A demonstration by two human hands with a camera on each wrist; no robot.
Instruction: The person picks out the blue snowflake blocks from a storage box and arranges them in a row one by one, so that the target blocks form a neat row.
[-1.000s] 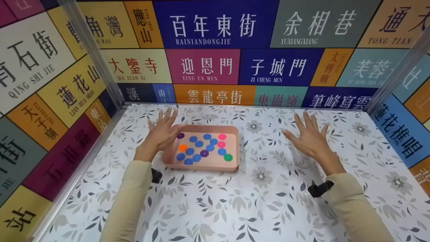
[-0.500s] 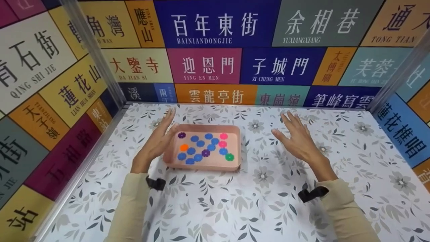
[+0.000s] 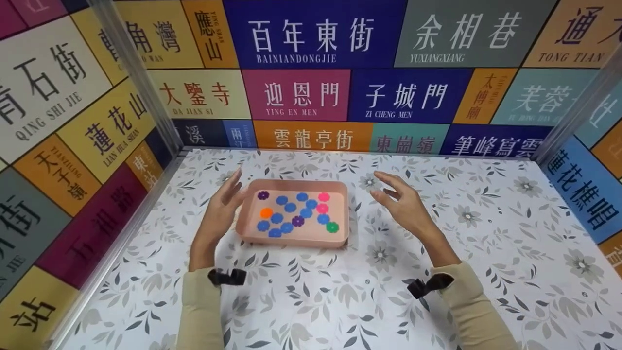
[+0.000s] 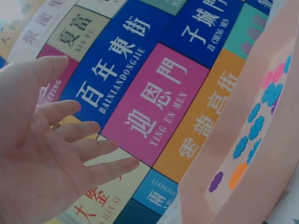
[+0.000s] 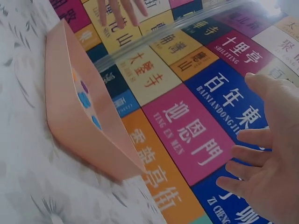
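A shallow pink tray (image 3: 291, 239) lies on the table, with several small flower-shaped pieces in it, mostly blue. Among them are an orange piece (image 3: 266, 213), a green piece (image 3: 332, 227), a few purple pieces and two pink ones. My left hand (image 3: 219, 211) hovers just left of the tray, its palm turned inward and its fingers extended; it holds nothing. Over the table to the right of the tray is my right hand (image 3: 406, 206), also holding nothing, fingers loosely bent. In the left wrist view the left palm (image 4: 51, 154) faces the tray's wall.
The table (image 3: 311, 301) has a white cover printed with grey leaves and flowers. Walls of coloured panels with Chinese street names (image 3: 296, 95) rise behind and at both sides. Clear strips (image 3: 131, 73) run up the corners. Each wrist carries a black strap mount (image 3: 227, 277).
My right hand has moved left toward the tray, its fingers bending a little. The left hand has turned palm inward and drawn slightly back from over the tray's edge. The tray stays put.
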